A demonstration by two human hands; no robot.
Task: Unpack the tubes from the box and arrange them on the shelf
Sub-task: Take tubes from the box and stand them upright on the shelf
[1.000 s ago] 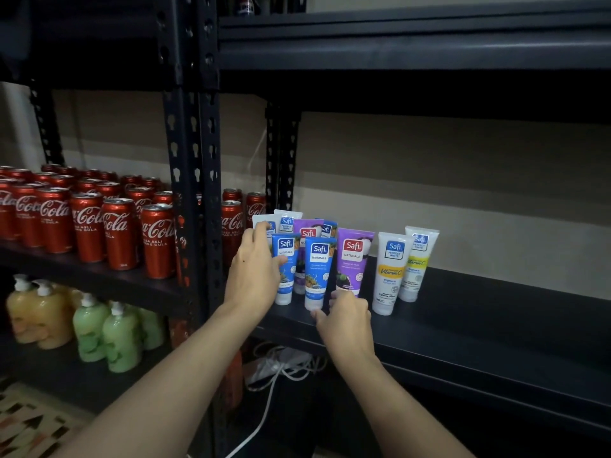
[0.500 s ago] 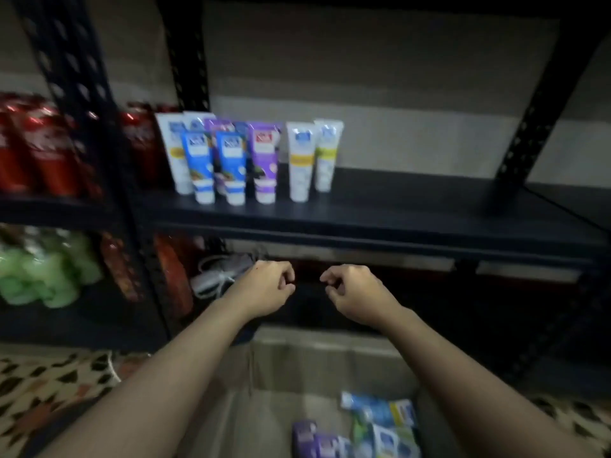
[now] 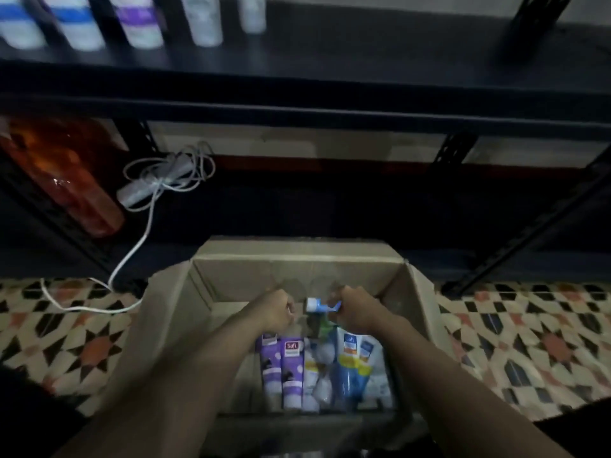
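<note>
Box: the open cardboard box [image 3: 291, 269] stands on the patterned floor [image 3: 529, 342] just in front of the dark shelf unit, with its flaps folded outward.
Right hand: the right hand [image 3: 358, 312] is inside the box, above the stock lying at the bottom. Its fingers are curled round one end of a blue tube.
Blue tube: the blue tube [image 3: 322, 306] is held roughly level. Its white cap points toward the left hand, and it sits above the tubes in the box.
Left hand: the left hand [image 3: 274, 310] is inside the box, just beside the cap of the blue tube. The fingers are curled under. Whether they hold anything cannot be told from this view.
Box contents, left: two purple tubes [image 3: 291, 368] lie side by side with their caps toward the near wall.
Box contents, right: blue-and-white tubes [image 3: 352, 361] lie packed together against the right wall. Pale tubes fill the gap between the two groups and are partly hidden.
Shelf: the shelf [image 3: 297, 81] runs across the view above the box.
Shelved tubes: a row of shelved tubes [image 3: 139, 24] stands cap-down at the left end of the shelf. They are blurred, and only blue, purple and white bands can be made out.
Lower level: a power strip [image 3: 148, 190] lies under the shelf with its white cable [image 3: 145, 233] coiled on it and trailing down to the floor.
Lower level, far left: an orange bottle [image 3: 66, 180], blurred, sits left of the power strip.
</note>
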